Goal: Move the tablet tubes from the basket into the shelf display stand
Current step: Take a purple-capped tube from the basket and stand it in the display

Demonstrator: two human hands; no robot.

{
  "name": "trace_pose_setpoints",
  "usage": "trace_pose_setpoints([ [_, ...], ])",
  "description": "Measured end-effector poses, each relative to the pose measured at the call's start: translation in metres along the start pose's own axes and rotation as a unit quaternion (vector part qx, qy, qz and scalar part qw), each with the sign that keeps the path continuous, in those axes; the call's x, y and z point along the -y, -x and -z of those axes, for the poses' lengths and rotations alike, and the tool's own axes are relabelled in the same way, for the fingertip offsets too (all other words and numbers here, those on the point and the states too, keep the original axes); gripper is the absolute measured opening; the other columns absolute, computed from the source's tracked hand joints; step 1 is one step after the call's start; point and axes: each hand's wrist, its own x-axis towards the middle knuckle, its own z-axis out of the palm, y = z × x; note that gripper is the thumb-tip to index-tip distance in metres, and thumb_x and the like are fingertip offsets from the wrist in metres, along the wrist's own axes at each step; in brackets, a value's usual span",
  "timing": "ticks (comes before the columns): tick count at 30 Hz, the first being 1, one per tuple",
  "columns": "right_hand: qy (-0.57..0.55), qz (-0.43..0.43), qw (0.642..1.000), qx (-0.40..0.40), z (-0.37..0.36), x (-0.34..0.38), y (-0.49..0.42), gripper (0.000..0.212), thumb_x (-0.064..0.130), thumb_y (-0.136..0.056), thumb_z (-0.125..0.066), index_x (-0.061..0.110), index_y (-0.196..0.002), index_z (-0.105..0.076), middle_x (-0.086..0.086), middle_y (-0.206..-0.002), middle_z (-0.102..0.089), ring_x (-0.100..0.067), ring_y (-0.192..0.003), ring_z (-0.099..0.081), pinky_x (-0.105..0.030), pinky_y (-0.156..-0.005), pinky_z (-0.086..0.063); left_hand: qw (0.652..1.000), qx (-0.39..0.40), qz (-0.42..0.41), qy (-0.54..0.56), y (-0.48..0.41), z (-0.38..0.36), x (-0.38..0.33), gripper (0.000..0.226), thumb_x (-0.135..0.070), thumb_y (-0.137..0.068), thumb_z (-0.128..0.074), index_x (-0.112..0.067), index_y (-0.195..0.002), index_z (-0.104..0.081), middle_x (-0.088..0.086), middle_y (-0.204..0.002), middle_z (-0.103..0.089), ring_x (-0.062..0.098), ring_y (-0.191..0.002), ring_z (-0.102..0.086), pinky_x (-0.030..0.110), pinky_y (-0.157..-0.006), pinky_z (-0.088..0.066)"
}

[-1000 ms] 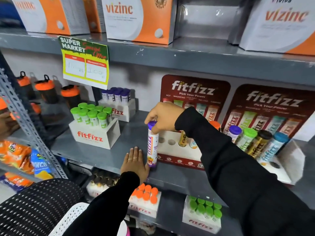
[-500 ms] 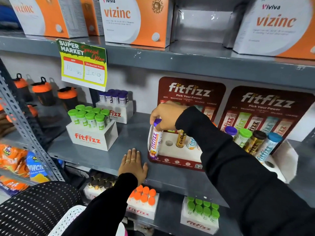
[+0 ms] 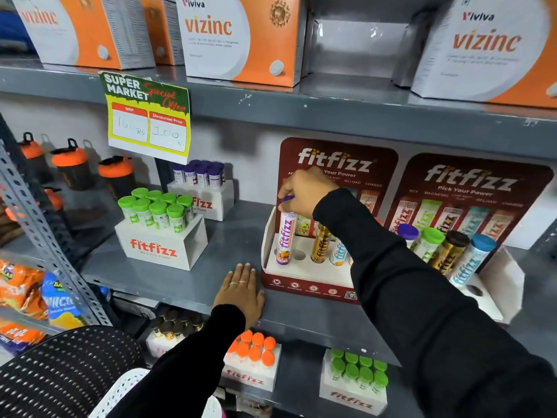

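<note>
Right hand (image 3: pixel 304 188): your fingers close around the purple cap of a white tablet tube (image 3: pixel 285 236), held upright with its base in the front-left hole of the red display stand (image 3: pixel 304 285). Just right of it stand a gold tube (image 3: pixel 322 244) and a blue-lettered tube (image 3: pixel 339 251). Left hand (image 3: pixel 239 292): flat and spread, palm down on the grey shelf (image 3: pixel 168 282), holding nothing, just left of the stand.
</note>
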Motion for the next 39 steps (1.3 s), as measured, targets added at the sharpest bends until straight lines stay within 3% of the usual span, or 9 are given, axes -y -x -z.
trace_pose_setpoints([
  [4,0.043,-0.054,0.997,-0.036,-0.008,-0.004,-0.008,0.030,0.018,-0.091,-0.061,0.007,-0.118,-0.064,-0.016,-0.123,-0.063,-0.033,-0.110,-0.062,-0.040,-0.097,-0.053,1.000,0.002,-0.011,0.014,-0.007,-0.003,-0.006,0.060,-0.038,-0.099,-0.017,-0.005,-0.148,-0.003,0.009,-0.157,0.001,0.022,-0.144,0.004,0.035,-0.117,0.002],
  [9,0.082,-0.114,0.990,-0.022,-0.013,-0.014,-0.015,0.028,0.011,-0.095,-0.051,0.007,-0.121,-0.061,-0.017,-0.125,-0.059,-0.035,-0.113,-0.059,-0.037,-0.093,-0.051,1.000,-0.005,-0.014,0.028,-0.009,-0.009,-0.004,0.067,-0.047,-0.095,-0.009,-0.008,-0.149,-0.002,0.007,-0.158,0.001,0.020,-0.144,0.005,0.034,-0.117,0.002],
  [13,0.086,-0.117,0.989,-0.014,-0.009,-0.016,-0.019,0.027,0.010,-0.095,-0.050,0.004,-0.118,-0.061,-0.018,-0.122,-0.062,-0.030,-0.094,-0.059,-0.031,-0.080,-0.049,0.999,-0.007,-0.015,0.029,-0.010,-0.009,-0.004,0.065,-0.047,-0.097,-0.014,-0.009,-0.149,-0.003,0.007,-0.158,0.001,0.020,-0.144,0.004,0.034,-0.117,0.002],
  [18,0.094,-0.110,0.989,-0.026,-0.005,-0.018,-0.011,0.031,0.009,-0.095,-0.051,0.002,-0.125,-0.055,-0.020,-0.129,-0.057,-0.035,-0.118,-0.056,-0.037,-0.093,-0.048,0.999,-0.004,-0.010,0.034,-0.008,-0.009,-0.004,0.080,-0.051,-0.081,0.000,-0.009,-0.149,-0.005,0.006,-0.158,-0.001,0.020,-0.144,0.003,0.034,-0.117,0.002],
  [23,0.094,-0.099,0.990,-0.024,-0.003,-0.019,-0.007,0.031,0.009,-0.095,-0.051,0.001,-0.124,-0.056,-0.020,-0.128,-0.058,-0.034,-0.117,-0.057,-0.037,-0.093,-0.048,1.000,-0.001,-0.009,0.029,-0.008,-0.008,-0.005,0.068,-0.049,-0.094,-0.008,-0.009,-0.149,-0.004,0.006,-0.158,0.000,0.020,-0.144,0.004,0.034,-0.117,0.002],
  [28,0.085,-0.094,0.992,-0.020,-0.006,-0.020,-0.007,0.030,0.011,-0.092,-0.058,0.004,-0.121,-0.059,-0.016,-0.124,-0.061,-0.031,-0.111,-0.061,-0.036,-0.092,-0.052,0.999,0.000,-0.009,0.033,-0.007,-0.005,-0.006,0.082,-0.052,-0.079,0.002,-0.010,-0.149,-0.004,0.006,-0.158,0.000,0.020,-0.144,0.003,0.034,-0.117,0.002],
  [35,0.086,-0.095,0.992,0.023,-0.025,-0.022,-0.012,0.034,0.014,-0.089,-0.064,0.008,-0.123,-0.060,-0.013,-0.127,-0.060,-0.030,-0.113,-0.060,-0.039,-0.098,-0.052,1.000,-0.002,-0.009,0.024,-0.005,-0.005,-0.006,0.073,-0.052,-0.088,-0.002,-0.011,-0.149,-0.002,0.005,-0.158,0.000,0.019,-0.144,0.004,0.034,-0.117,0.002],
  [39,0.095,-0.099,0.990,0.043,-0.021,-0.022,-0.018,0.036,0.010,-0.089,-0.065,0.006,-0.124,-0.060,-0.012,-0.128,-0.060,-0.030,-0.113,-0.060,-0.036,-0.096,-0.053,1.000,0.002,-0.008,0.028,-0.006,-0.004,-0.006,0.081,-0.053,-0.080,0.003,-0.011,-0.149,-0.002,0.006,-0.157,0.001,0.020,-0.144,0.005,0.033,-0.116,0.003],
])
